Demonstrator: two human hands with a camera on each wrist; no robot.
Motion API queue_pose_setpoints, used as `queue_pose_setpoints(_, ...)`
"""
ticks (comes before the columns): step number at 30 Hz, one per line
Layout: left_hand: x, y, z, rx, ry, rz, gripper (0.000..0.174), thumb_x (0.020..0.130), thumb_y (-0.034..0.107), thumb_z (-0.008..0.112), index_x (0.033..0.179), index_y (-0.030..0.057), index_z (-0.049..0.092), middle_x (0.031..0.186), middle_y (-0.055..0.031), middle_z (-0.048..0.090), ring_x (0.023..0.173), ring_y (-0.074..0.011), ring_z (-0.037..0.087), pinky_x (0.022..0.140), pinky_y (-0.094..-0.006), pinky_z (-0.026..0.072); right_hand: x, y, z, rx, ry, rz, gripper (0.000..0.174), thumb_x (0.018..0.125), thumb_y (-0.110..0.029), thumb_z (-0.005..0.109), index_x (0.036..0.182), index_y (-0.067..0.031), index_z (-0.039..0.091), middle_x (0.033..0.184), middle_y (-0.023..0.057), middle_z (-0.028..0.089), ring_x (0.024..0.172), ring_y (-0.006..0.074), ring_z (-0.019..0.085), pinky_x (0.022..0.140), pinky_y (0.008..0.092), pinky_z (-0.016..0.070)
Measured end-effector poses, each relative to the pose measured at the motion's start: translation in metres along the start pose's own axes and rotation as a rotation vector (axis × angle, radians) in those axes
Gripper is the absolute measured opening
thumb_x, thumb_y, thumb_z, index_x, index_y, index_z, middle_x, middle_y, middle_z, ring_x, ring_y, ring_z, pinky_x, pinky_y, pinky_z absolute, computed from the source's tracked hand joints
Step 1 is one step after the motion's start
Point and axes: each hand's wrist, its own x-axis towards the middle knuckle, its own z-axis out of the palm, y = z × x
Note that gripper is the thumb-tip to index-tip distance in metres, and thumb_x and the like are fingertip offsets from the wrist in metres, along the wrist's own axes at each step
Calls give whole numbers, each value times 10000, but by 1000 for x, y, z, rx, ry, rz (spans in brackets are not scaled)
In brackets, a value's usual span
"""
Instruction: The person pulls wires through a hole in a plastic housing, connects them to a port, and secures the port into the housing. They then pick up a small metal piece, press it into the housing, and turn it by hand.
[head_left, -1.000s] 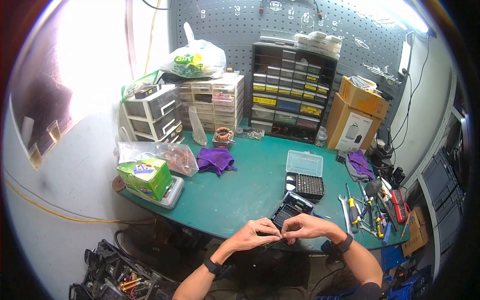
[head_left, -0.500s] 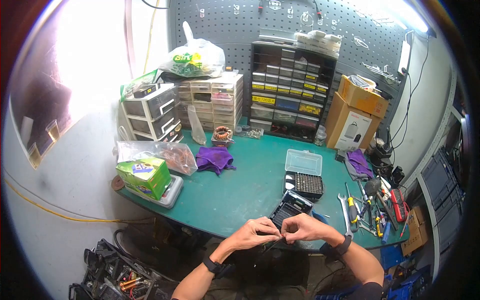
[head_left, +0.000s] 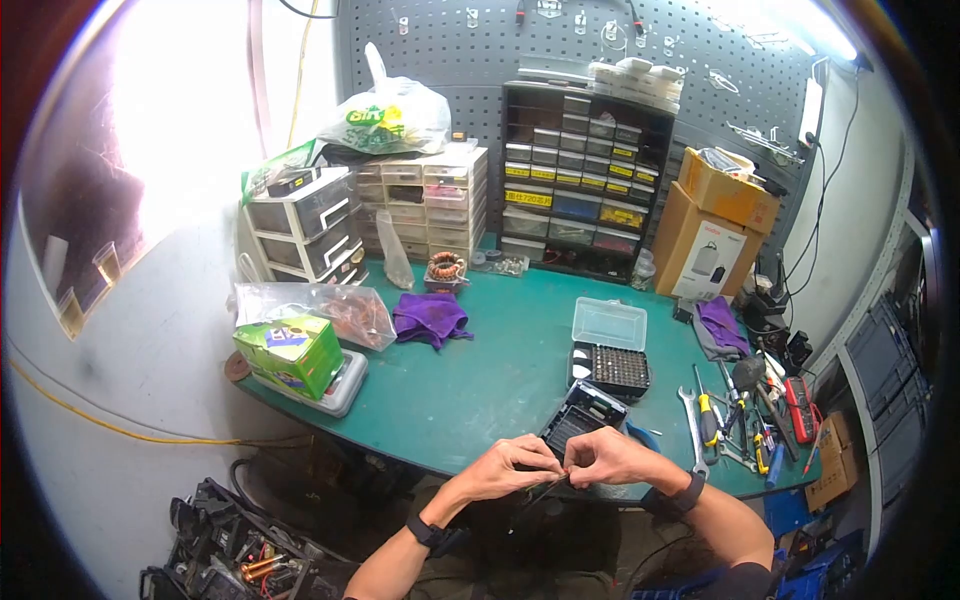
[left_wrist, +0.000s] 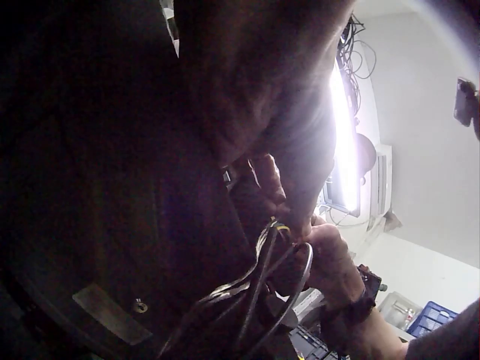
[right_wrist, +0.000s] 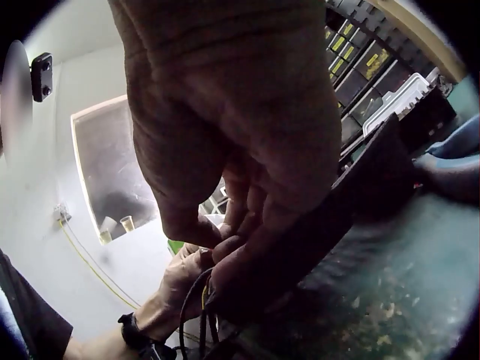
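While left hand (head_left: pixel 512 470) and right hand (head_left: pixel 614 456) pinch some wires (left_wrist: pixel 259 279), close together at the near edge of the bench (head_left: pixel 490 370), open black case (head_left: pixel 582 415) just beyond, bit box (head_left: pixel 619 370) behind that, tools (head_left: pixel 708 424) off right.

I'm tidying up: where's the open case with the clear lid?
In the head view, the case sits right of centre on the green table, just behind the open black box beyond the right hand, left of the wrench.
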Motion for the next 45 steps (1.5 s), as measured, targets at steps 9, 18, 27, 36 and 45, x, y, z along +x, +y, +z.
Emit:
queue_pose_setpoints(9,0,-3,0,35,-11,9,163,893,123,773,1043,61,792,962,-51,701,934,-177,628,843,-313,515,1,5,6,27,65,4,197,814,-179,761,847,3,693,709,48,704,653,98,662,595,272,508)
queue_pose_setpoints(18,0,0,0,26,-9,-7,163,907,129,760,1052,59,788,966,-56,691,936,-178,630,828,-311,512,2,6,8,10,86,19,194,806,-169,765,831,9,691,696,53,702,638,98,661,579,268,505)
queue_pose_setpoints(27,-1,-1,1,10,1,-21,169,905,123,759,1060,59,785,977,-62,690,947,-183,632,839,-312,510,2,6,11,60,111,33,209,816,-180,764,822,15,689,697,65,708,628,103,670,576,269,513)
queue_pose_setpoints(36,-1,-1,0,19,-3,-34,169,906,127,760,1057,56,787,987,-65,690,948,-180,641,838,-311,513,4,5,10,79,95,72,218,829,-195,754,808,11,686,701,64,710,637,104,681,583,263,524)
queue_pose_setpoints(45,-1,-3,1,25,4,-37,171,902,121,762,1057,53,786,992,-66,691,953,-178,643,841,-309,517,5,5,9,72,80,83,233,839,-212,747,811,10,680,707,60,708,654,102,688,596,261,530)
